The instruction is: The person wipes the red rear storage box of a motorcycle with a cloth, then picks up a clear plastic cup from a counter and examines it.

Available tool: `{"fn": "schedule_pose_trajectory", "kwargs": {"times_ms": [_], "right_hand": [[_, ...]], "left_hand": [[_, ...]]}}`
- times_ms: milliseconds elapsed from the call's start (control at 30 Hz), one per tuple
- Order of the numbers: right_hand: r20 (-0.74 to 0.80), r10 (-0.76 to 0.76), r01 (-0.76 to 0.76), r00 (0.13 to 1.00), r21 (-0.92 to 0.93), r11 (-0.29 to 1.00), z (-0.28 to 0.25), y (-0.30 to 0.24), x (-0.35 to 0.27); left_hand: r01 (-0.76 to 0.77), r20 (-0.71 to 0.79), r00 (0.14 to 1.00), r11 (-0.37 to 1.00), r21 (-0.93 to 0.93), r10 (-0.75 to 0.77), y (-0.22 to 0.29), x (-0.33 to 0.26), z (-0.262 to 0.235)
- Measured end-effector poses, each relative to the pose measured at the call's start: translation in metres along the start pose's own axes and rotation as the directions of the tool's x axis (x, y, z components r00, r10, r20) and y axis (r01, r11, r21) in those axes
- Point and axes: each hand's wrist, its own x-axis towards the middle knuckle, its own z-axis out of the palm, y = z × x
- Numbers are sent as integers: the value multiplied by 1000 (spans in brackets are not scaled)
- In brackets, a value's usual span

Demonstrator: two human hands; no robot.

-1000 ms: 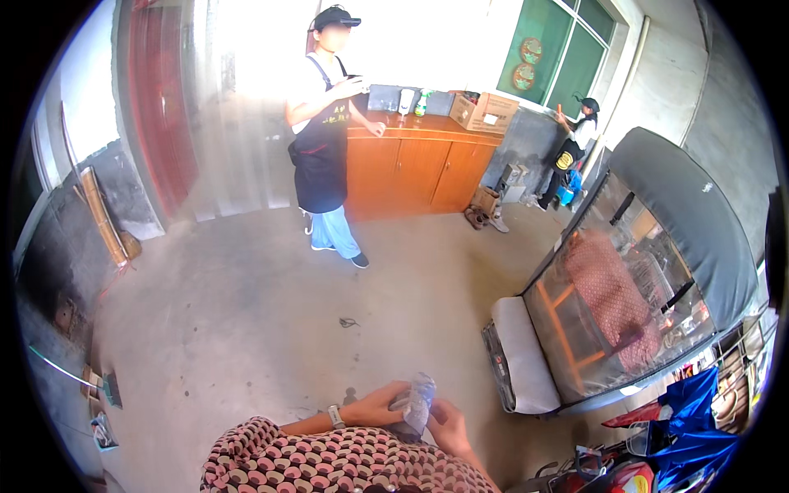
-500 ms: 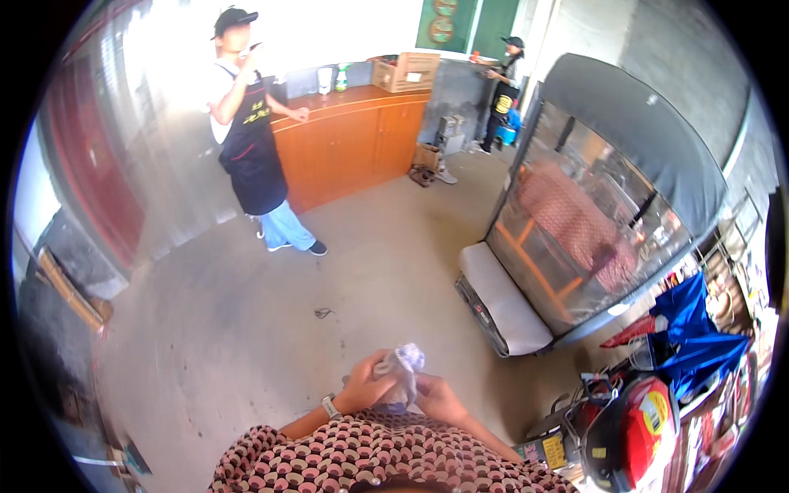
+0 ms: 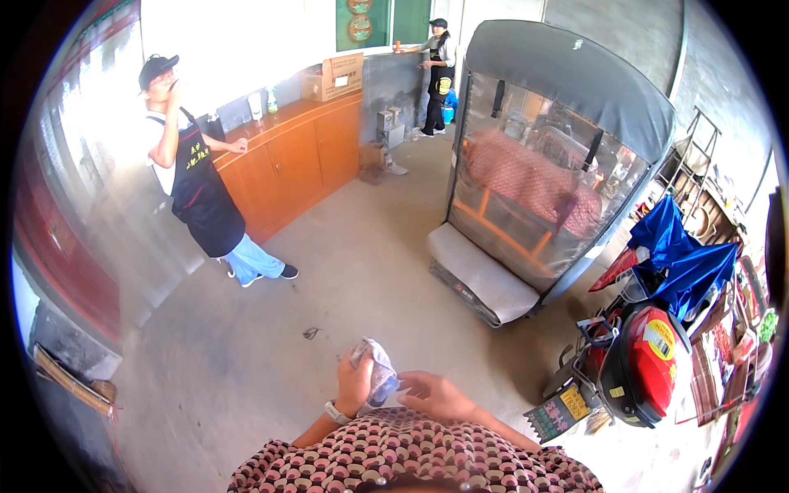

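In the head view, the person's left hand (image 3: 353,384) is near the middle of the scene, its fingers closed around a crumpled whitish-purple bundle (image 3: 379,371), which stands up above the grip; whether it is cloth or film is hard to tell. The right hand (image 3: 437,397) is just to the right of it, fingers loosely parted and bent toward the bundle's lower edge; whether they touch it cannot be told. A pale watch (image 3: 336,412) circles the left wrist, and a patterned top (image 3: 411,452) fills the near edge.

Beyond the hands, a small dark looped thing (image 3: 311,333) lies on the floor (image 3: 374,255). Far left, a co-worker in a dark apron (image 3: 207,185) stands beside an orange-brown cabinet (image 3: 289,172) bearing a cardboard box (image 3: 342,77); farther back is a second person (image 3: 439,70). To the right stand a grey-canopied vehicle (image 3: 567,70) and, nearer, a red-and-black scooter (image 3: 653,361) beside blue fabric (image 3: 694,267).
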Motion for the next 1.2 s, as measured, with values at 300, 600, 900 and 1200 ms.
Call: {"fn": "schedule_pose_trajectory", "kwargs": {"times_ms": [300,600,900,1200], "right_hand": [[-316,118,-181,941,-179,967,7,18,-13],[-463,106,3,880,228,974,7,29,-41],[-620,181,405,763,678,614,34,36,-59],[-813,116,625,570,521,582,24,36,-125]], "left_hand": [[-10,438,898,992,127,-47,25,-8,22],[25,638,765,994,106,-88,17,-8,9],[118,809,567,987,110,-158,5,-12,-3],[-202,935,318,952,230,-158,9,-33,42]]}}
